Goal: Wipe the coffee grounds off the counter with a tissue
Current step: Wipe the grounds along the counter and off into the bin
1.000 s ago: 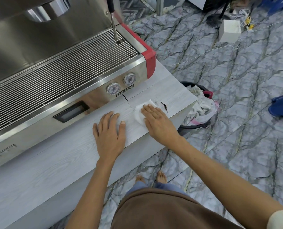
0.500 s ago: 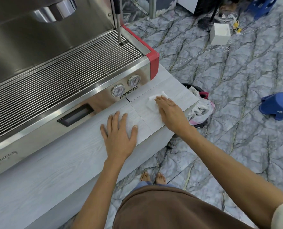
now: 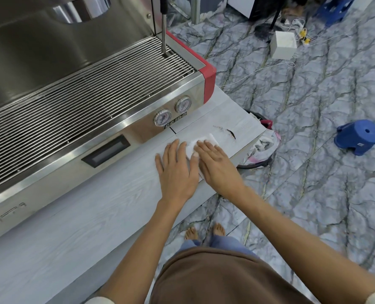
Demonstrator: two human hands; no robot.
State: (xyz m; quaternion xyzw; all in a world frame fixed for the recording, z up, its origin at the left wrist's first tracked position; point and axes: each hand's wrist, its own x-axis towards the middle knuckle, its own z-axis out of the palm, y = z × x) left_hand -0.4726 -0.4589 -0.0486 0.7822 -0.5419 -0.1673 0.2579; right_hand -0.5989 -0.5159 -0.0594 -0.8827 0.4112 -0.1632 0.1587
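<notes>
Near the centre of the frame both hands lie palm down on the pale wood-grain desk (image 3: 77,233), side by side and nearly touching. The right hand (image 3: 217,165) presses flat on a white tissue (image 3: 204,140), its fingers (image 3: 206,148) stretched out straight and together rather than curled around the paper; the tissue shows above the fingertips and in the narrow strip between the two hands. The left hand (image 3: 175,170) rests just left of it, fingers extended and slightly spread, its thumb side lying over the tissue's left edge, gripping nothing. Up and to the right of the tissue, apart from it, a dark curved streak of coffee grounds (image 3: 231,133) lies on the desk, with a fainter brownish smear trailing toward the upper left of it. The desk's right end is just beyond the streak. Filling the upper left of the frame is a steel espresso machine (image 3: 72,102) with a long wire drip grate, two round gauges (image 3: 173,110) on its front face and a red corner panel. Right of the desk, on the marbled floor (image 3: 313,194), stands a bin (image 3: 261,148) stuffed with crumpled waste, and farther right a blue plastic stool (image 3: 359,137). A white box (image 3: 283,44) sits on the floor in the upper right. The person's bare feet show at the bottom centre.
</notes>
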